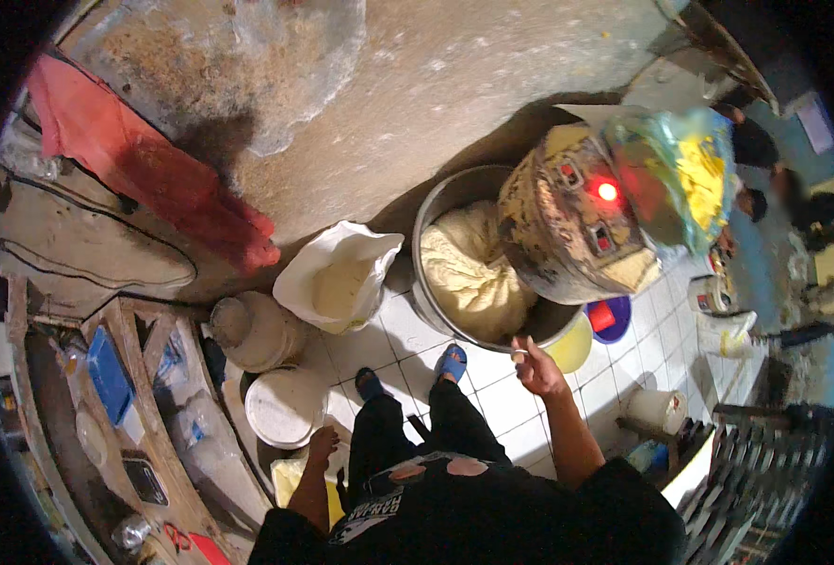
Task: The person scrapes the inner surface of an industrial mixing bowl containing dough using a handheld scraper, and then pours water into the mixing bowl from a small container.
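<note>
My right hand (539, 370) is at the near rim of a large metal mixing bowl (423, 282), its fingers bent together in a pinch. What they hold, if anything, is too small to make out. Pale dough (473, 268) lies in folds inside the bowl. Over the bowl's right side stands the worn, dough-spattered mixer head (567, 212), with a lit red lamp (607, 192) and switches on it. My left hand (323, 443) hangs low beside a white lidded bucket (287, 407), fingers curled, with nothing visible in them.
An open white sack (337, 278) of pale powder stands left of the bowl. A plastic bag with yellow contents (699, 179) rests on the mixer. Wooden shelving (167, 452) runs along the left. A purple tub (610, 322) and yellow bucket (570, 345) sit right of the bowl. People are at far right.
</note>
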Available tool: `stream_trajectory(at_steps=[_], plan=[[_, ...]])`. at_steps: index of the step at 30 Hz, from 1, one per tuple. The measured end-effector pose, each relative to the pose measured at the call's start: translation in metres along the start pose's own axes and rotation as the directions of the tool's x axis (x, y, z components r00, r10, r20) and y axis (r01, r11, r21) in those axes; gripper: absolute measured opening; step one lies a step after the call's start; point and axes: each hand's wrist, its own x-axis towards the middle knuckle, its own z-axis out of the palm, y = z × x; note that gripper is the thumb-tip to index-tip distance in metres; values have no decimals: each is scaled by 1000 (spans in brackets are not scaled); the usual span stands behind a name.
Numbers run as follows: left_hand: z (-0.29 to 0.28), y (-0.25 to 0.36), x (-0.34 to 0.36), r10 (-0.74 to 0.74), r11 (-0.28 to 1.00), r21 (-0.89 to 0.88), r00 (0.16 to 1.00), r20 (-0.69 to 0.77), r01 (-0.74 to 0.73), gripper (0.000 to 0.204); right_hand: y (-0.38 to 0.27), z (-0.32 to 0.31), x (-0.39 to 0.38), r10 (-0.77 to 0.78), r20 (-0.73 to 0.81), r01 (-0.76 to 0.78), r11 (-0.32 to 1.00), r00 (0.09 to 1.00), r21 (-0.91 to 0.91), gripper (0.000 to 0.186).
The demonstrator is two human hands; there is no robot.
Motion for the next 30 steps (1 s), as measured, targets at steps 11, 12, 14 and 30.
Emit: stream_trajectory(at_steps=[11, 12, 14, 30], plan=[[54, 134, 65, 284, 920, 250, 954, 99, -300, 22, 269, -195, -266, -25, -568, 196, 950, 823, 243, 25], [57, 134, 67, 330, 909, 224, 935, 132, -353, 22, 274, -192, -276, -29, -559, 200, 948, 829, 247, 25], [52, 132, 72, 324, 925, 163, 936, 137, -344, 21, 274, -177, -270, -85, -666, 93, 995, 741, -24, 22], [68, -133, -104, 14, 999, 47, 977, -213, -4, 22, 182, -282, -206, -221, -555, -263, 703, 802, -660, 30]])
